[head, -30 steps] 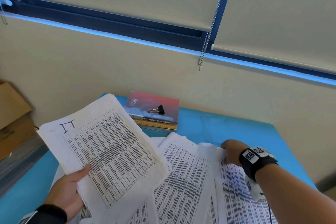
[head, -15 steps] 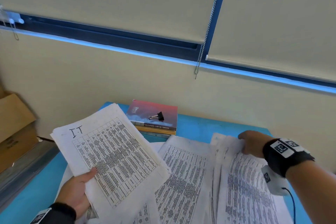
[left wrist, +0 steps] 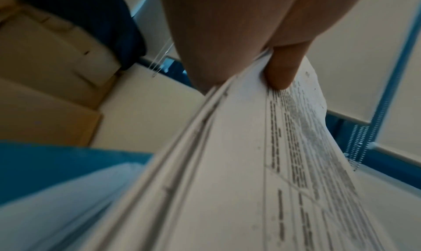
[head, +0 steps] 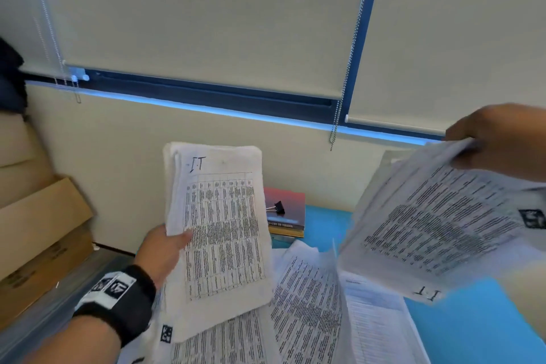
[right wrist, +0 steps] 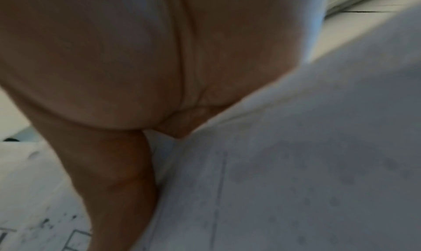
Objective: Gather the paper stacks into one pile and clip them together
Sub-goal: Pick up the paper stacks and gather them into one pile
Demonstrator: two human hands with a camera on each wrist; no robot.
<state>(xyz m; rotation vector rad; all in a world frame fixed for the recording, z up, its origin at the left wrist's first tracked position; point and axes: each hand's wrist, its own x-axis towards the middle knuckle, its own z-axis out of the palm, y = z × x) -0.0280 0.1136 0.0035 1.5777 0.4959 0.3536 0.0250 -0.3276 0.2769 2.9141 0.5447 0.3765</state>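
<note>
My left hand grips a thick stack of printed papers marked "IT" by its left edge and holds it upright above the table. In the left wrist view the thumb presses on that stack. My right hand grips a second printed stack by its far edge and holds it lifted and tilted at the right. More printed sheets lie spread on the blue table. A black binder clip sits on a red book at the back.
The red book tops a short pile of books against the wall. Cardboard boxes stand at the left beside the table. Blind chains hang from the window above. A loose white sheet lies under the raised right stack.
My right hand has lifted its stack off the table, up and to the right. My left hand has turned its stack upright and raised it.
</note>
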